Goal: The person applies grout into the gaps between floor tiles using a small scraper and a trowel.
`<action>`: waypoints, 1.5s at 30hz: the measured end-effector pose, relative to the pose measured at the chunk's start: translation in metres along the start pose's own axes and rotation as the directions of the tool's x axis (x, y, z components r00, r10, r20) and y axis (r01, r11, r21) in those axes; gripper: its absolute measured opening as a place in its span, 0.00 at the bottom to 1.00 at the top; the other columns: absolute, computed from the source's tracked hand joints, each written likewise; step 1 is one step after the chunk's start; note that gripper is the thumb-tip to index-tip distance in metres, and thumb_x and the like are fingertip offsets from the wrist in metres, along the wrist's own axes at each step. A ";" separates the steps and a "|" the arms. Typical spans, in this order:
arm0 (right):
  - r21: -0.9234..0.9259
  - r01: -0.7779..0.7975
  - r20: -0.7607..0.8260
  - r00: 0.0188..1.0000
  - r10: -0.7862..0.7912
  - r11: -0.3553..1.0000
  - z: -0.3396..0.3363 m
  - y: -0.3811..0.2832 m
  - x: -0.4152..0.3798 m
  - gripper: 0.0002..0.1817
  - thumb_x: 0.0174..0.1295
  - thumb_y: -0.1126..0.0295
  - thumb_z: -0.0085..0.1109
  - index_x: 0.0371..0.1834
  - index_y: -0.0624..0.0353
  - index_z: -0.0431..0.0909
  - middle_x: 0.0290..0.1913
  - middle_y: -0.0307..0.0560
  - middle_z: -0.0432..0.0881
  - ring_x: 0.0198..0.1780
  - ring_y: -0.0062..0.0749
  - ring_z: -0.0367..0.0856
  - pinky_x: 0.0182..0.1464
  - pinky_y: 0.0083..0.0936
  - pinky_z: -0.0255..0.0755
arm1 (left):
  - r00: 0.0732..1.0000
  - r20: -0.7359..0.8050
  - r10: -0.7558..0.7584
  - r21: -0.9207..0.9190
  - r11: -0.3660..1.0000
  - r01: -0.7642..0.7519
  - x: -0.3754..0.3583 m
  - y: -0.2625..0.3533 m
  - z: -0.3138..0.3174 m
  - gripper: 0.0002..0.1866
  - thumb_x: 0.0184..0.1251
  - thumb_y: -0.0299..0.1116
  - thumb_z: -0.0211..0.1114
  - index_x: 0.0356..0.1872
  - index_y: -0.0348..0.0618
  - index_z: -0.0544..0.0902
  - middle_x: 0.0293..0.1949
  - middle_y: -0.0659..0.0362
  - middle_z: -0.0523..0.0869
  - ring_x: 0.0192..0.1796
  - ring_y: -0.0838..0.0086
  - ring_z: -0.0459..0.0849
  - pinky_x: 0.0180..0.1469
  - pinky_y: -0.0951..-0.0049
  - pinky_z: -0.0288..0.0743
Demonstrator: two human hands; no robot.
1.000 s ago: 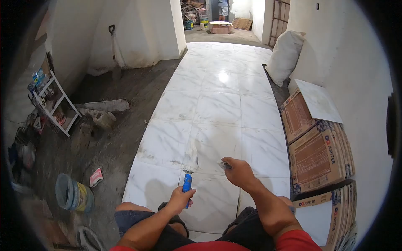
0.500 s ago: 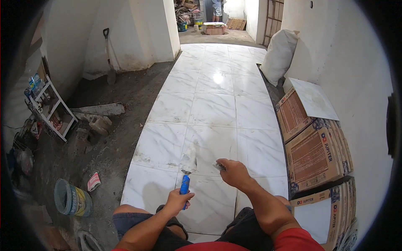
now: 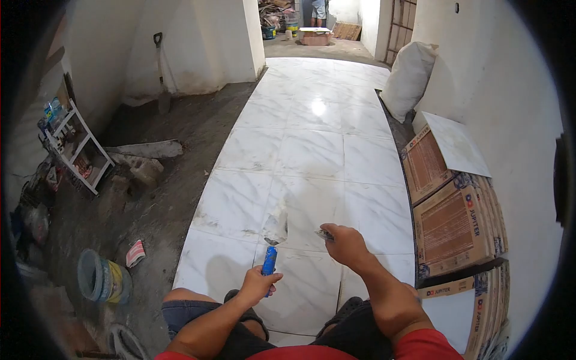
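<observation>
My left hand [image 3: 261, 282] is closed round the blue handle of a trowel [image 3: 270, 259]. The trowel's blade [image 3: 275, 230] points away from me and carries whitish paste on its face. To the right, my right hand [image 3: 344, 242] is closed on a small, thin greyish thing [image 3: 324, 234] that juts out left of the fingers; its kind is too small to tell. Both hands are above white, grey-veined floor tiles [image 3: 309, 210] with dirty smears near the joints. My knees and dark sandals are beneath my arms.
Cardboard tile boxes [image 3: 447, 237] line the right wall, with a loose tile [image 3: 454, 144] leaning on them and a white sack [image 3: 409, 81] beyond. On the left rough ground are a bucket [image 3: 105, 279], a small white rack [image 3: 81, 147] and a shovel [image 3: 161, 75]. A person [image 3: 318, 13] stands far back.
My right hand and its small thing have shifted slightly right. The trowel in my left hand has moved slightly to the right. The whole view has shifted a little with my head.
</observation>
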State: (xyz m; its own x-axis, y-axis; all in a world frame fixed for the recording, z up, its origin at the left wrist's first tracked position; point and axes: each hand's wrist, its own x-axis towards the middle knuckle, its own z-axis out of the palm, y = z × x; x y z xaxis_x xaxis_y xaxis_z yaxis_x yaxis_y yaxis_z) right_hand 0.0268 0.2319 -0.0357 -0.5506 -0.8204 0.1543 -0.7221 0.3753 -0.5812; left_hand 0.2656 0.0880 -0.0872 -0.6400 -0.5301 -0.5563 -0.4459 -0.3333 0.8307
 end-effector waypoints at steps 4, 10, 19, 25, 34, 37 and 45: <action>0.007 -0.003 0.018 1.000 0.003 1.000 0.000 0.001 0.000 0.18 0.55 0.73 0.57 0.51 0.54 0.80 0.39 0.57 0.85 0.41 0.54 0.83 0.45 0.45 0.77 | 1.000 -0.017 0.002 0.030 1.000 -0.001 -0.001 0.001 0.000 0.15 0.61 0.32 0.73 0.41 0.34 0.77 0.27 0.60 0.80 0.20 0.79 0.78 0.20 0.77 0.72; 0.019 0.004 -0.010 1.000 -0.003 1.000 0.001 0.003 -0.002 0.19 0.54 0.74 0.58 0.52 0.54 0.81 0.41 0.56 0.85 0.43 0.53 0.84 0.48 0.42 0.77 | 1.000 0.001 0.007 0.016 1.000 -0.007 -0.005 0.007 0.000 0.15 0.60 0.34 0.73 0.36 0.35 0.78 0.26 0.59 0.81 0.20 0.78 0.79 0.20 0.77 0.73; -0.010 -0.038 0.013 0.999 0.038 0.999 -0.004 -0.002 -0.001 0.19 0.54 0.74 0.58 0.52 0.54 0.81 0.41 0.56 0.85 0.44 0.53 0.84 0.48 0.42 0.77 | 0.999 0.027 0.031 0.028 0.999 -0.032 -0.009 0.009 0.001 0.16 0.61 0.35 0.73 0.37 0.35 0.77 0.26 0.59 0.80 0.21 0.78 0.80 0.21 0.77 0.73; -0.023 -0.033 -0.004 0.999 0.033 0.999 0.001 0.003 -0.001 0.18 0.55 0.75 0.57 0.51 0.55 0.81 0.41 0.55 0.85 0.43 0.53 0.84 0.48 0.41 0.77 | 0.999 0.023 0.041 0.037 0.998 -0.042 -0.008 0.010 0.001 0.16 0.60 0.35 0.73 0.36 0.35 0.76 0.25 0.60 0.80 0.21 0.78 0.79 0.20 0.76 0.72; 0.060 0.080 -0.128 0.989 -0.072 0.995 0.007 0.022 0.002 0.20 0.55 0.81 0.56 0.53 0.57 0.80 0.42 0.61 0.84 0.44 0.57 0.83 0.48 0.43 0.77 | 0.998 -0.032 0.049 0.087 0.995 -0.046 -0.010 0.016 0.004 0.15 0.60 0.35 0.72 0.30 0.38 0.75 0.21 0.60 0.78 0.19 0.77 0.79 0.18 0.75 0.71; 0.085 0.015 -0.080 0.997 -0.008 0.996 -0.002 0.010 0.002 0.20 0.56 0.80 0.59 0.54 0.59 0.78 0.44 0.61 0.84 0.46 0.56 0.83 0.49 0.42 0.77 | 0.998 -0.013 0.055 0.116 0.992 -0.053 -0.012 0.019 0.004 0.15 0.59 0.36 0.74 0.33 0.38 0.77 0.21 0.62 0.78 0.19 0.79 0.78 0.18 0.76 0.70; 0.078 0.028 -0.133 0.991 -0.017 0.997 0.007 0.018 0.007 0.20 0.58 0.79 0.61 0.55 0.61 0.77 0.46 0.61 0.84 0.47 0.56 0.83 0.49 0.39 0.78 | 0.996 0.037 0.085 0.134 0.987 -0.089 -0.010 0.012 0.002 0.14 0.57 0.35 0.74 0.35 0.39 0.78 0.20 0.65 0.76 0.18 0.82 0.76 0.17 0.79 0.69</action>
State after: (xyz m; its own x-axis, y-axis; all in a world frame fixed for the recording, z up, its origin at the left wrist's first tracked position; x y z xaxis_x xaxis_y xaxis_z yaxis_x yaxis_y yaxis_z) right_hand 0.0130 0.2298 -0.0504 -0.5888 -0.7621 0.2693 -0.7023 0.3174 -0.6372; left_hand 0.2656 0.0908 -0.0714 -0.6980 -0.5273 -0.4845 -0.4669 -0.1778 0.8662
